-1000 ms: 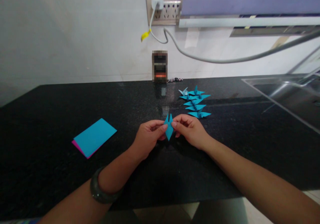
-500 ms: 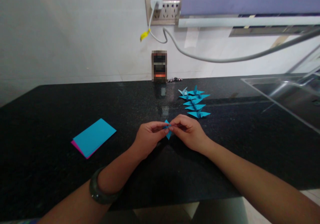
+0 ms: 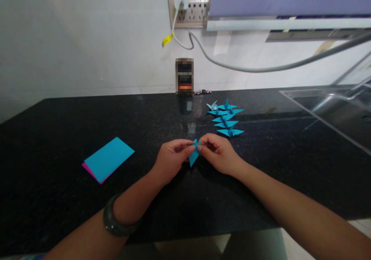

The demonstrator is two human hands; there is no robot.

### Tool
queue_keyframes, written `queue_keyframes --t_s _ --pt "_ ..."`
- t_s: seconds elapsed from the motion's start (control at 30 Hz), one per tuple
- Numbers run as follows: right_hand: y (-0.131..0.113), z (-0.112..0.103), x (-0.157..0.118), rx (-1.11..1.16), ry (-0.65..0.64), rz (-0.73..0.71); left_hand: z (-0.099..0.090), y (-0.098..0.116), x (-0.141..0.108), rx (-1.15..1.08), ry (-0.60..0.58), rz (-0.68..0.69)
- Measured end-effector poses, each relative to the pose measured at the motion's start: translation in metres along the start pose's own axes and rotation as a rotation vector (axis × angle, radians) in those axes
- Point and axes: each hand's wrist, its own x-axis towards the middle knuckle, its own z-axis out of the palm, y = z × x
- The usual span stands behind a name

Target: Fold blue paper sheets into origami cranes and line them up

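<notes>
A small folded piece of blue paper is held just above the black countertop, between both hands. My left hand pinches its left side with thumb and fingers. At its upper right, my right hand grips the paper between thumb and forefinger. Several folded blue paper cranes lie grouped beyond my right hand, one of them paler than the others. Off to the left rests a stack of blue paper sheets, with a pink sheet showing from underneath.
The black countertop runs back to a tiled wall. A phone-like pixelated object leans there beside a beaded strand. A sink lies at the right. A grey cable hangs from the wall socket.
The folded blue paper has turned between my fingers, so its lower tip now points down and to the left and more of its face shows. Both hands stay nearly in place.
</notes>
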Motion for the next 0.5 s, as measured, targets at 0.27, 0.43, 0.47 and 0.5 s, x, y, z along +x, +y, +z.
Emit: queue_keyframes --t_s 0.27,0.43,0.47,0.5 --pt "0.002 0.0036 -0.0011 0.142 -0.002 0.114 -0.0008 -0.0019 -0.0001 0.051 0.01 0.03" --pt "0.0013 0.004 0.0003 0.419 -0.094 0.245 -0.0018 -0.0015 -0.0001 0.059 -0.039 0.008" --pt "0.0015 0.0036 0.001 0.475 -0.117 0.258 -0.0019 -0.0012 -0.0002 0.062 -0.056 -0.007" --pt "0.0019 0.0033 0.0016 0.522 -0.134 0.266 -0.002 -0.0008 -0.0004 0.061 -0.072 -0.021"
